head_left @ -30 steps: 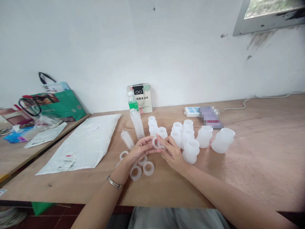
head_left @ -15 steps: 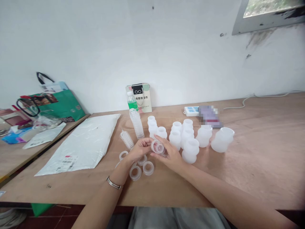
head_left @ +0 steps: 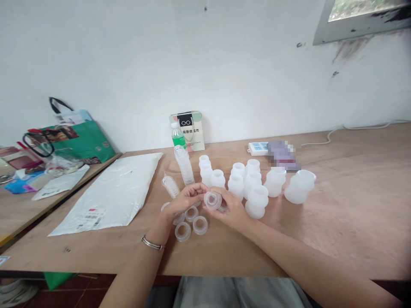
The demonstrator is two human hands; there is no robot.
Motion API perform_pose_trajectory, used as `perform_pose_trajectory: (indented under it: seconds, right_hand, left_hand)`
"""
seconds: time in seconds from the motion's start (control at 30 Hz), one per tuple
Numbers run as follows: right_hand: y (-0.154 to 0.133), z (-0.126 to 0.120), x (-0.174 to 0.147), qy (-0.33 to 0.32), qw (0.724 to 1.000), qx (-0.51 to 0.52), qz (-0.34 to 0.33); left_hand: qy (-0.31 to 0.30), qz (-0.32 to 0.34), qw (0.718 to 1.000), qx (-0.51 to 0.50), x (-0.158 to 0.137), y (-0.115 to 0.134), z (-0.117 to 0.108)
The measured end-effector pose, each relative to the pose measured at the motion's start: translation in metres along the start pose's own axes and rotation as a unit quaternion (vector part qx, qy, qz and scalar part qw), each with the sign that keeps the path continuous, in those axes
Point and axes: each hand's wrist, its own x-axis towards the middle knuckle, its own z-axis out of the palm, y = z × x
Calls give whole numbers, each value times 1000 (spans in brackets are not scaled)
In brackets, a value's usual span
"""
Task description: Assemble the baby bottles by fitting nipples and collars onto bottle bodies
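Wrapped around a clear, round plastic piece, the fingers of my right hand are closed. A clear plastic ring faces me at its near end. My left hand has thumb and fingers pinched at the left edge of that ring. Below and beside my left hand lie several loose clear rings on the table, some partly hidden by the hand. Just behind it stand a tall leaning stack of clear rings and a shorter stack. Several translucent white, wavy-sided cups stand beyond and right of my right hand.
On the wooden table a large white mailing bag lies to the left. A water bottle and a paper bag stand against the wall. A power strip lies behind the cups. A green bag sits far left.
The ring in my hands has gone from off-centre and tilted to lined up with the round piece. My left hand has shifted slightly, uncovering more of the loose rings near it.
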Motion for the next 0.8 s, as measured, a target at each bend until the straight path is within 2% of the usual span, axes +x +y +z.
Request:
perform_pose_trajectory:
  seconds: [0.13, 0.33, 0.53, 0.8]
  right_hand:
    - [0, -1, 0, -21, 999, 14, 33]
    - [0, -1, 0, -24, 997, 23, 76]
    - [0, -1, 1, -25, 996, 29, 81]
    - [-1, -3, 2, -37, 996, 31, 72]
  left_hand:
    - [-14, -35, 999, -13, -3, 4, 3]
    - [-10, -27, 998, -51, -3, 3, 5]
    - [-22, -11, 999, -27, -1, 4, 4]
    - [-34, -21, 999, -32, -3, 4, 2]
